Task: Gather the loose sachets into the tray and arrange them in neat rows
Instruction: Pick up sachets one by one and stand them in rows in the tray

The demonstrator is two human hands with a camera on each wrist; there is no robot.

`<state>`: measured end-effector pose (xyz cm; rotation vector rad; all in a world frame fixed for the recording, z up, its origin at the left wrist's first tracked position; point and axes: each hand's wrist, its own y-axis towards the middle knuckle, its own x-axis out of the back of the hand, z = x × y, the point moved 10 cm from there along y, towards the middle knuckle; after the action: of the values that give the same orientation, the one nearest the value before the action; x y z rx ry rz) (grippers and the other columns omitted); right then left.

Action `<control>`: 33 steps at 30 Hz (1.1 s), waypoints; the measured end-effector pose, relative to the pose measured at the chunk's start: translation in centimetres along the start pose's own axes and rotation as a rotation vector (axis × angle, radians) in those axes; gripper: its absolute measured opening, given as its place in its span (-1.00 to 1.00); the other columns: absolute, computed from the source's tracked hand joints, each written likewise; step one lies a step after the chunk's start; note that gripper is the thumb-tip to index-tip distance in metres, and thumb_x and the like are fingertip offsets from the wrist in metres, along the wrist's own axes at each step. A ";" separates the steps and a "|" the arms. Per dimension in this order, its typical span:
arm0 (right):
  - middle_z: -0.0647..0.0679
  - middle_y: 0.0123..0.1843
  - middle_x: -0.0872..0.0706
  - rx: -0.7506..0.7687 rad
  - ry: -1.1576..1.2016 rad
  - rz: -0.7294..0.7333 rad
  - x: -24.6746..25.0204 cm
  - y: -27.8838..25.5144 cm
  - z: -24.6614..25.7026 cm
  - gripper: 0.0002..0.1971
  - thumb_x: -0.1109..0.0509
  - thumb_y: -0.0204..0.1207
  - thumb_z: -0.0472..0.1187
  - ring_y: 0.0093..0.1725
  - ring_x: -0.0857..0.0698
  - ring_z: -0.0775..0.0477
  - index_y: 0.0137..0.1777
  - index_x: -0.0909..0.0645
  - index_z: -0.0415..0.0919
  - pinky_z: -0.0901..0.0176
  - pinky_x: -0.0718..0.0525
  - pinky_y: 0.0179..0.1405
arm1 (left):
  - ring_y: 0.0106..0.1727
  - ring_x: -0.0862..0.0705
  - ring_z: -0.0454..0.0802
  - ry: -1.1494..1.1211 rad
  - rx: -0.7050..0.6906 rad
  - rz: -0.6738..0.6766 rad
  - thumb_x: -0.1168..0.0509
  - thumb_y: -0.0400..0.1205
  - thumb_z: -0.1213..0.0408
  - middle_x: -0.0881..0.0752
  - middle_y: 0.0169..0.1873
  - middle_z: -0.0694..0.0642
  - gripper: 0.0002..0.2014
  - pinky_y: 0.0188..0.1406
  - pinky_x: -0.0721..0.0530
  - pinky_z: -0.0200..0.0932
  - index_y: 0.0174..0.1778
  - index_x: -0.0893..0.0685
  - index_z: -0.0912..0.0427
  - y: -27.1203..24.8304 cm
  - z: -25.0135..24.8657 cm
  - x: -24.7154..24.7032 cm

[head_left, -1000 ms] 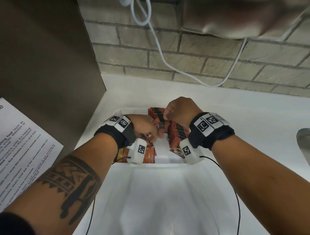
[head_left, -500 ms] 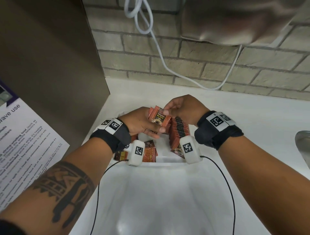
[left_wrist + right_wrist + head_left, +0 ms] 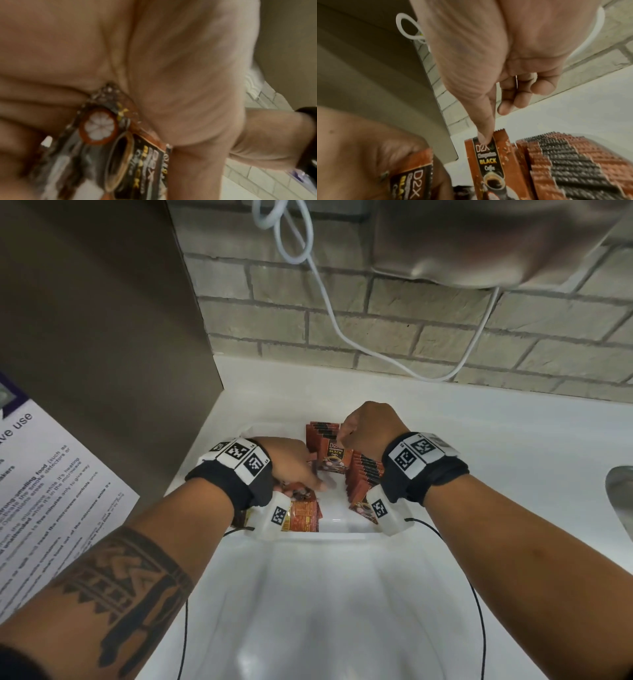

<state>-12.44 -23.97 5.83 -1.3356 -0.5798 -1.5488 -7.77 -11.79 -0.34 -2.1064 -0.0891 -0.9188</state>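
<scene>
A white tray (image 3: 342,534) sits on the counter and holds red-brown "D2X Black Coffee" sachets. One row of sachets (image 3: 364,474) stands on edge along its right side, seen close up as the sachet row (image 3: 573,169). My right hand (image 3: 342,436) pinches the top edge of an upright sachet (image 3: 334,460) beside that row; thumb and forefinger meet on this sachet (image 3: 494,162). My left hand (image 3: 315,481) is low in the tray's left part and grips another sachet (image 3: 106,135), also visible as the left-hand sachet (image 3: 412,175). Loose sachets (image 3: 301,515) lie flat at the tray's near left.
A brown appliance side panel (image 3: 120,354) stands close on the left, with a printed notice (image 3: 51,491) on it. A brick wall (image 3: 445,337) with a hanging white cable (image 3: 342,337) is behind. A metal sink edge (image 3: 621,494) shows at far right.
Both hands held a sachet raised over the tray half a second ago. The right hand has since lowered it beside the standing row, and the left hand has dropped into the tray's left part.
</scene>
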 end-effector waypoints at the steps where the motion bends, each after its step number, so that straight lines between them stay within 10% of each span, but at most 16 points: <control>1: -0.04 0.10 -0.81 -0.012 -0.039 0.001 -0.5 0.5 0.0 -0.74 -0.29 0.61 -0.19 0.13 -0.74 -0.08 0.06 -0.83 -0.16 0.04 -0.70 0.23 | -0.64 -0.56 -0.17 0.033 -0.024 0.020 -0.43 0.60 -0.17 -0.74 -0.46 0.02 -0.50 -0.57 -0.51 -0.38 -0.01 -0.79 0.30 0.3 -0.6 -0.4; 5: 0.01 -0.06 -0.82 -0.053 -0.107 0.005 -2.4 2.3 -0.4 -0.77 -0.31 0.51 -0.20 -0.07 -0.76 -0.03 -0.07 -0.82 -0.12 0.15 -0.74 -0.11 | -0.40 -0.62 -0.08 0.138 -0.046 0.038 -0.38 0.66 -0.10 -0.80 -0.21 0.12 -0.53 -0.46 -0.49 -0.29 0.28 -0.75 0.21 1.6 -2.0 -1.5; 10: -0.02 -0.30 -0.62 -0.102 -0.185 0.050 -3.7 3.4 -0.8 -0.80 -0.30 0.51 -0.19 -0.34 -0.56 0.00 -0.35 -0.57 -0.16 0.22 -0.34 -0.51 | -0.44 -0.54 -0.12 0.241 -0.044 0.042 -0.33 0.68 -0.10 -0.70 -0.25 0.03 -0.54 -0.48 -0.46 -0.28 0.38 -0.69 0.12 2.6 -2.4 -1.8; 16: -0.01 -0.32 -0.55 -0.095 -0.180 0.048 -4.7 3.9 -1.2 -0.72 -0.29 0.55 -0.16 -0.37 -0.50 0.00 -0.39 -0.45 -0.19 0.20 -0.33 -0.49 | -0.24 -0.64 -0.08 0.257 -0.019 0.018 -0.36 0.64 -0.15 -0.80 0.05 0.11 -0.52 -0.27 -0.57 -0.22 0.33 -0.71 0.12 3.8 -1.7 -1.8; 21: 0.00 -0.23 -0.66 -0.111 -0.114 0.032 -4.5 3.7 -1.6 -0.89 -0.42 0.50 -0.14 -0.29 -0.61 -0.01 -0.16 -0.71 -0.15 0.20 -0.46 -0.43 | -0.40 -0.59 -0.11 0.234 -0.011 0.039 -0.35 0.66 -0.13 -0.74 -0.26 0.04 -0.54 -0.41 -0.51 -0.24 0.28 -0.74 0.17 3.7 -1.8 -1.8; 26: 0.02 -0.14 -0.80 -0.109 -0.060 0.031 -4.4 3.6 -1.5 -0.88 -0.41 0.46 -0.20 -0.16 -0.73 0.01 -0.14 -0.79 -0.11 0.18 -0.66 -0.31 | -0.05 -0.71 -0.01 0.255 -0.030 0.039 -0.32 0.66 -0.19 -0.81 0.14 0.12 -0.47 -0.10 -0.59 -0.19 0.38 -0.71 0.12 3.8 -1.8 -2.0; 33: -0.04 -0.03 -0.82 -0.017 -0.077 0.019 -2.8 2.3 -0.2 -0.81 -0.35 0.53 -0.24 0.00 -0.77 -0.07 -0.06 -0.82 -0.19 0.00 -0.79 0.07 | -0.41 -0.55 -0.11 0.214 -0.028 0.074 -0.32 0.70 -0.09 -0.76 -0.12 0.13 -0.51 -0.47 -0.45 -0.27 0.41 -0.67 0.19 2.9 -2.3 -2.2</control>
<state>-10.72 -24.06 2.60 -1.4148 -0.6018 -1.4948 -9.74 -14.82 -2.74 -2.0096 0.1121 -1.0993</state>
